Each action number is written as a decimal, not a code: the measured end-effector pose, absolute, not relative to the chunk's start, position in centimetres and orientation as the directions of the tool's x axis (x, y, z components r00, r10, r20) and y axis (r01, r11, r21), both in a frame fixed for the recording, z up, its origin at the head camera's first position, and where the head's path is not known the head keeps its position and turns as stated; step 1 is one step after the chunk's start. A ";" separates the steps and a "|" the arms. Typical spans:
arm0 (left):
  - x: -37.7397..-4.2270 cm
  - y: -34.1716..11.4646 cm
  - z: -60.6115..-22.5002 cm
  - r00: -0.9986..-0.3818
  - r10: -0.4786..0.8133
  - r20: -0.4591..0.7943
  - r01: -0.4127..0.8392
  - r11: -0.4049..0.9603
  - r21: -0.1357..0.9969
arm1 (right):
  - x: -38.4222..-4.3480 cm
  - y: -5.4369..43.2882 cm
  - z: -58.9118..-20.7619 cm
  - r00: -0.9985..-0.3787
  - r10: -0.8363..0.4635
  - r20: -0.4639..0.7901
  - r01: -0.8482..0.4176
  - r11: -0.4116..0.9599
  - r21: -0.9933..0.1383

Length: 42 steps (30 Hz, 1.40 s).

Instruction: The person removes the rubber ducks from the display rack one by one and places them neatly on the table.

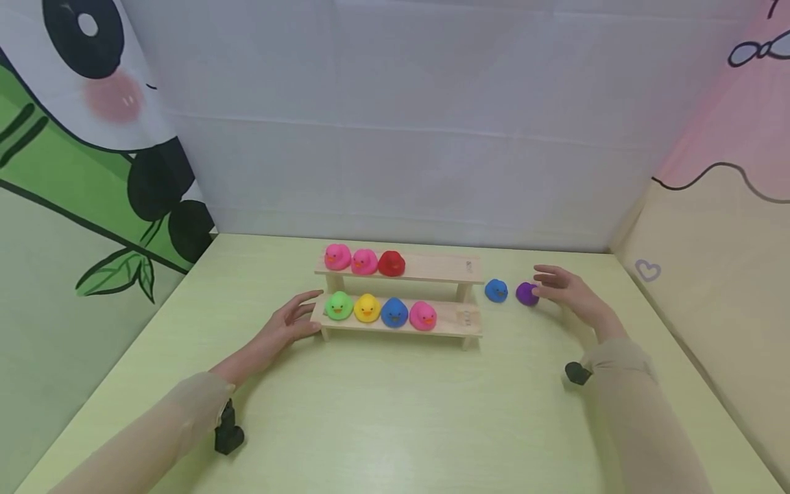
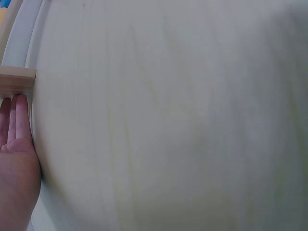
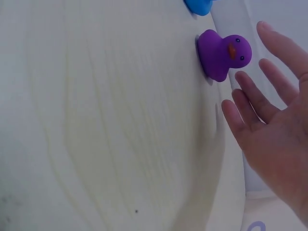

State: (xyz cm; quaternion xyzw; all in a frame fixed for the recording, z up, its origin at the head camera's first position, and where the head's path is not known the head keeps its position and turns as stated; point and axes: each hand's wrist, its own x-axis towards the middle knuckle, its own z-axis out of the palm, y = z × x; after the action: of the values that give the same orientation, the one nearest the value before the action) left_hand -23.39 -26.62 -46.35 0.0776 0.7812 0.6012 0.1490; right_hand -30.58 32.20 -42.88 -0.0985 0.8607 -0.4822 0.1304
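Note:
A two-step wooden rack (image 1: 439,266) stands on the table with small rubber ducks on it. Two pink ducks (image 1: 337,256) and a red duck (image 1: 391,263) line the upper step. The lower step carries a green duck (image 1: 339,306), a yellow duck (image 1: 367,309), a blue duck (image 1: 394,313) and a pink duck (image 1: 423,315). My left hand (image 1: 293,321) is at the rack's left end, its extended fingers (image 2: 22,118) right at the wood. To the right, my right hand (image 1: 570,296) hovers with spread fingers beside a purple duck (image 3: 214,55), holding nothing.
Another blue duck (image 1: 496,291) sits on the table between the rack and the purple duck. A white cloth backdrop (image 1: 420,137) rises behind the table (image 1: 382,412), and printed cloth panels stand at the left and right.

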 end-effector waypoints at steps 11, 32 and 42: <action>-23.3 -26.7 -46.2 -0.944 0.304 -0.132 -0.052 0.258 0.965 | -30.9 31.2 -40.9 -0.954 -0.293 -0.063 -0.101 0.512 -0.853; -23.3 -26.4 -46.2 -0.946 0.285 -0.157 -0.077 0.272 0.959 | -31.1 24.0 -36.0 -0.941 -0.275 0.200 -0.312 0.471 -0.825; -23.3 -26.5 -46.0 -0.946 0.295 -0.132 -0.053 0.262 0.964 | -30.7 19.0 -34.7 -0.883 -0.316 0.348 -0.459 0.417 -0.785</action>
State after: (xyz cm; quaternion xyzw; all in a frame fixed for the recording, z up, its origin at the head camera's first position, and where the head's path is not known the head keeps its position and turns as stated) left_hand -23.26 -26.52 -46.04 0.0774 0.7811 0.6026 0.1442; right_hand -30.72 18.97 -34.66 -0.2309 0.8385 -0.4882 -0.0731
